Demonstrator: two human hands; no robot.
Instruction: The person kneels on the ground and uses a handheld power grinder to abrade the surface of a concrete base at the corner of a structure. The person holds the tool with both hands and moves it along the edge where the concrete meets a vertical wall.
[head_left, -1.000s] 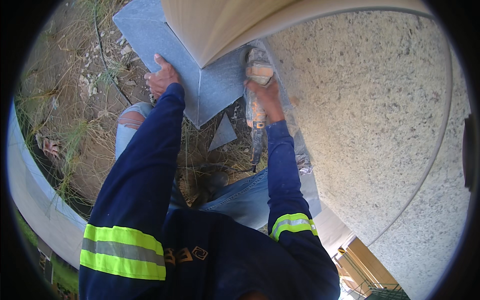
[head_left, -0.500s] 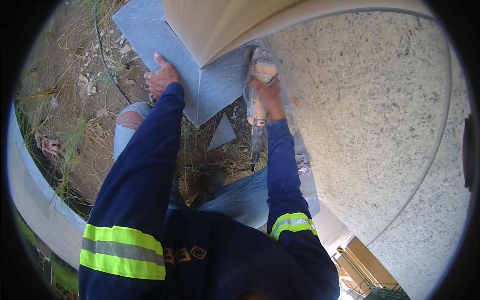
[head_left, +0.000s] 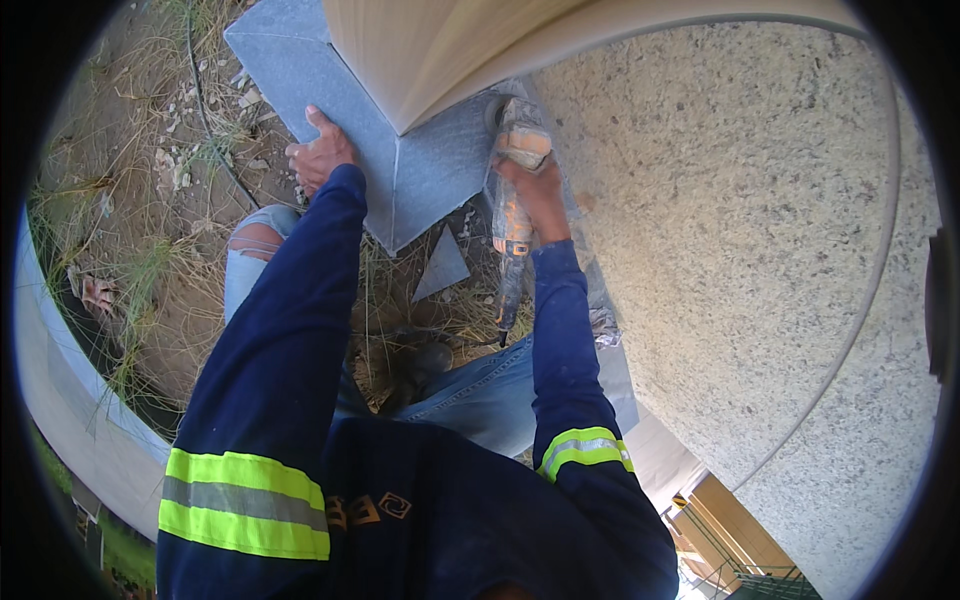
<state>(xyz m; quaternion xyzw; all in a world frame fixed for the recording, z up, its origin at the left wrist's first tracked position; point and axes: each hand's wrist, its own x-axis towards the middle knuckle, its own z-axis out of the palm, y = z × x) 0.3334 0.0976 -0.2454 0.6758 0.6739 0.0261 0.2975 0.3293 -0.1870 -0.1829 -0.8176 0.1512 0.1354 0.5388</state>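
My left hand (head_left: 323,157) grips the left edge of a blue-grey stone slab (head_left: 440,165) with a mitred seam, at the foot of a beige, curved-looking column (head_left: 420,40). My right hand (head_left: 532,190) is wrapped round a dusty orange angle grinder (head_left: 512,235), held upright in the picture with its disc at the slab's right part, beside a speckled stone surface. The disc is partly hidden by the grinder's head. A loose triangular grey offcut (head_left: 440,268) lies on the dirt below the slab, left of the grinder.
A large speckled pale stone surface (head_left: 730,230) fills the right, with a grey cable (head_left: 868,300) across it. Dirt with dry grass and rubble (head_left: 170,200) lies at the left, with a dark cable (head_left: 215,150). My jeans-clad legs (head_left: 465,390) are bent below the grinder.
Since a second ago my right hand and the grinder's head have shifted slightly to the right. My left hand stays on the slab in nearly the same place.
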